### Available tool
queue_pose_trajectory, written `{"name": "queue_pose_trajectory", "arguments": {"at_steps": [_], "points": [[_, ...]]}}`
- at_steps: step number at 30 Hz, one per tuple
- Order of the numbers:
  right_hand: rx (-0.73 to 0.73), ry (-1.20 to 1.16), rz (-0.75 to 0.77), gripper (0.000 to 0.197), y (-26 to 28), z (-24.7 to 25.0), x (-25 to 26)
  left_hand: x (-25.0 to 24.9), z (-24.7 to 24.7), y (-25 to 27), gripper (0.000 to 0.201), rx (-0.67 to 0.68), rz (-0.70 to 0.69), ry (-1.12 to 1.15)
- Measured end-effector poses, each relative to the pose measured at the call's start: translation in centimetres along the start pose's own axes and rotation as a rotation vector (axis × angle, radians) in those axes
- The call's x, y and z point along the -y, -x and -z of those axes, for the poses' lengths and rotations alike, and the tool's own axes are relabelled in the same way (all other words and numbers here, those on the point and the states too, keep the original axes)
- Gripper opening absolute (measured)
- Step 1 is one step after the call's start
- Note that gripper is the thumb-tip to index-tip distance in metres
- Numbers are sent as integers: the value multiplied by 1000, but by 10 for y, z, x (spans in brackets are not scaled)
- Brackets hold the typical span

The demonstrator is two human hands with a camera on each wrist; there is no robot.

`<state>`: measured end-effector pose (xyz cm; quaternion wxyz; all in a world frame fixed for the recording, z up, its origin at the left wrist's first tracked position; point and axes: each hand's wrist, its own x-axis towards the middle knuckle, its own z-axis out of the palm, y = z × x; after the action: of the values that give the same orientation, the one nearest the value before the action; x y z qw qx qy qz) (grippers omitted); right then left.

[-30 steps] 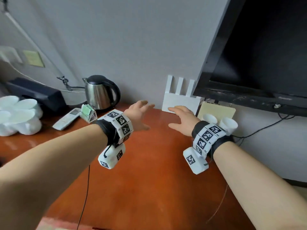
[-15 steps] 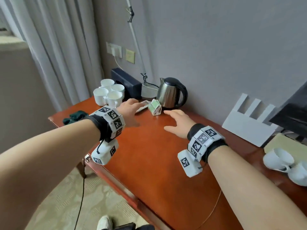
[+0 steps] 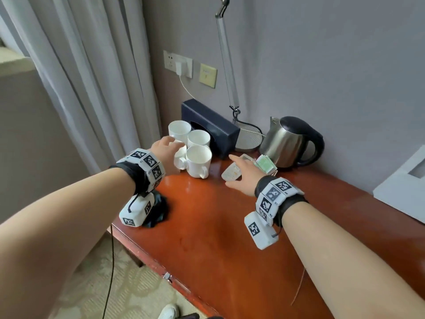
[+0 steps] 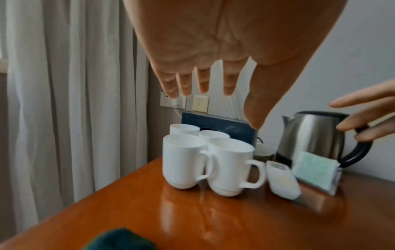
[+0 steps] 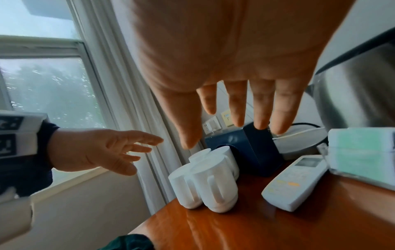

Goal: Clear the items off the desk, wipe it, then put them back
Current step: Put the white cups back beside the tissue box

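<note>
Several white mugs (image 3: pixel 199 155) stand clustered at the left end of the red-brown desk (image 3: pixel 207 226). My left hand (image 3: pixel 164 150) hovers just left of and above them, fingers straight and spread, holding nothing; the left wrist view shows the mugs (image 4: pixel 186 162) below the fingertips. My right hand (image 3: pixel 243 172) is open above a white remote (image 3: pixel 230 173), without touching it. In the right wrist view the remote (image 5: pixel 295 182) lies under the spread fingers. A dark green cloth (image 3: pixel 157 210) lies at the desk's front left corner, partly hidden by my left wrist.
A dark blue tissue box (image 3: pixel 209 127) sits behind the mugs, with a lamp base (image 3: pixel 249 139) and a steel kettle (image 3: pixel 289 141) to its right. A holder of green packets (image 3: pixel 265 164) stands by the kettle. A white board (image 3: pixel 402 189) leans at far right. Curtains hang left.
The view has swung left from the TV end to the desk's left end. Both hands have moved left, the left to the mugs and the right over the remote.
</note>
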<state>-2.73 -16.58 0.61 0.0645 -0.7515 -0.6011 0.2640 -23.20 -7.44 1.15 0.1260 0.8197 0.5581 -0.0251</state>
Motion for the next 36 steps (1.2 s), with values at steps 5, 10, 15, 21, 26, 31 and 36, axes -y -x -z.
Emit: {"name": "queue_pose_trajectory", "arguments": {"at_steps": [5, 10, 15, 21, 26, 31, 36], "points": [[12, -44, -128, 90, -67, -19, 36, 44, -1, -66, 88, 125, -35, -120], [28, -44, -220, 97, -117, -35, 59, 52, -5, -111, 96, 239, -104, -207], [67, -43, -281, 103, -150, -50, 72, 44, -13, -129, 76, 273, -201, -330], [59, -27, -302, 100, -161, -59, 71, 48, -8, -127, 79, 258, -242, -392], [53, -55, -237, 90, -154, -56, 66, 44, -2, -118, 69, 245, -299, -425], [18, -67, -209, 80, -128, -41, 49, 33, 7, -97, 72, 268, -322, -432], [-20, -12, -269, 83, -78, -13, 13, -11, 20, -62, 70, 281, -371, -479]]}}
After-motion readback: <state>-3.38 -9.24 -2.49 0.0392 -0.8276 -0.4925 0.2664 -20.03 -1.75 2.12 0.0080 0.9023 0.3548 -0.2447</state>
